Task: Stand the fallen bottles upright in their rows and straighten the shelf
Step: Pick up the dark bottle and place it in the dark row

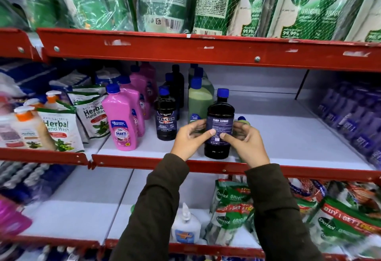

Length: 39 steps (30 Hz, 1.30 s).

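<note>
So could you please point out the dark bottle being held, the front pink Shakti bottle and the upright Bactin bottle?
Held dark bottle (pixel 220 116): head view, upper body above the back label.
Pink Shakti bottle (pixel 121 124): head view, front label.
Bactin bottle (pixel 166 120): head view, front label.

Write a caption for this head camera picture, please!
Both hands, left and right, hold a dark bottle upright on the shelf.

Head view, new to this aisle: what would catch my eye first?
Both hands, left hand and right hand, hold a dark floor cleaner bottle upright at the middle shelf's front edge. Left of it stand pink bottles; green Dettol pouches fill the top shelf.
</note>
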Each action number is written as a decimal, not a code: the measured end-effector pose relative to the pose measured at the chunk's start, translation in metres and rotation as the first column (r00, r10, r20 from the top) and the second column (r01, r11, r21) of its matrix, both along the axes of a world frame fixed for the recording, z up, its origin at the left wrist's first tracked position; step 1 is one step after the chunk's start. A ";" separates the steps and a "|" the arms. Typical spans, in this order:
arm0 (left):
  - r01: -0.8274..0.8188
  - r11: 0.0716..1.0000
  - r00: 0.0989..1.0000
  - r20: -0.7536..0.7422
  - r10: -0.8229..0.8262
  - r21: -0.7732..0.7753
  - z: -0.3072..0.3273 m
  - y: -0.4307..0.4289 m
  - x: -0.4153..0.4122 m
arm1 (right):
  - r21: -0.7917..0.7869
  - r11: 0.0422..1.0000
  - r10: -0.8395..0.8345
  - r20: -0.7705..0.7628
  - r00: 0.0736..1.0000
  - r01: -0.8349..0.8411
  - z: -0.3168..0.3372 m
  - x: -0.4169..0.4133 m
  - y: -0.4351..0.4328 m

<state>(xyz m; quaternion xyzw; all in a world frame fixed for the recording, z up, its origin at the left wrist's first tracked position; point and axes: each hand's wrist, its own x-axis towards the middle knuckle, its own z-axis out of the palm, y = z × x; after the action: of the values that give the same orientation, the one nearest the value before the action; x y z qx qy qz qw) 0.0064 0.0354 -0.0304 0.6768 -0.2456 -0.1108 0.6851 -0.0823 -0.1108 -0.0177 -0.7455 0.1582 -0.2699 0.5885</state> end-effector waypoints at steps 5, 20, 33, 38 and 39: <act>-0.056 0.998 0.997 0.058 0.056 0.003 0.005 0.047 0.014 | -0.093 0.995 0.034 0.069 0.997 -0.027 0.002 0.018 0.046; -0.212 0.977 0.976 0.051 0.214 -0.032 -0.029 0.125 0.041 | -0.108 0.993 0.063 0.070 0.996 -0.055 -0.036 0.073 0.134; -0.179 0.984 0.980 0.087 0.177 0.015 -0.033 0.130 0.048 | -0.110 0.991 0.080 0.054 0.995 -0.074 -0.041 0.067 0.138; -0.022 0.995 0.997 0.070 0.015 0.099 -0.031 0.131 0.050 | -0.182 0.965 0.197 0.015 0.980 -0.191 -0.037 0.069 0.141; -0.026 0.996 0.997 0.071 0.020 0.089 -0.030 0.131 0.049 | -0.168 0.968 0.193 0.027 0.981 -0.186 -0.038 0.071 0.141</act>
<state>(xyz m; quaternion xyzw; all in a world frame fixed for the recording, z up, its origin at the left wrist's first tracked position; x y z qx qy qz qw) 0.0553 0.1666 -0.0607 0.7131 -0.2565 -0.0902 0.6462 -0.0117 0.0304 -0.0557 -0.7972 0.0506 -0.2407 0.5513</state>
